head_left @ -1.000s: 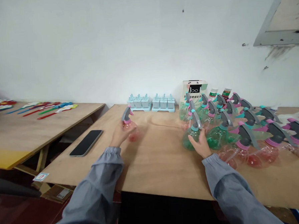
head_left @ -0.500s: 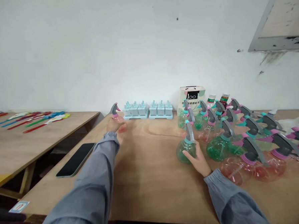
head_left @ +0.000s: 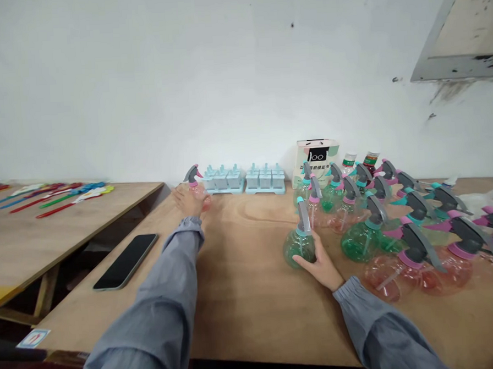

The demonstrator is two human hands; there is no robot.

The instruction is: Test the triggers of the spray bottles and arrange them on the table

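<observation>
Left hand [head_left: 188,201] was wrapped around the pink spray bottle [head_left: 196,185] far out on the tabletop [head_left: 243,273]; right hand [head_left: 322,266] clasped the green spray bottle [head_left: 299,243] upright.

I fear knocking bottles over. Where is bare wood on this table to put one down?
The table is bare in the middle, between the left hand on the pink spray bottle, the right hand on the green spray bottle and the blue moulds at the back. The right side is crowded with bottles.
</observation>
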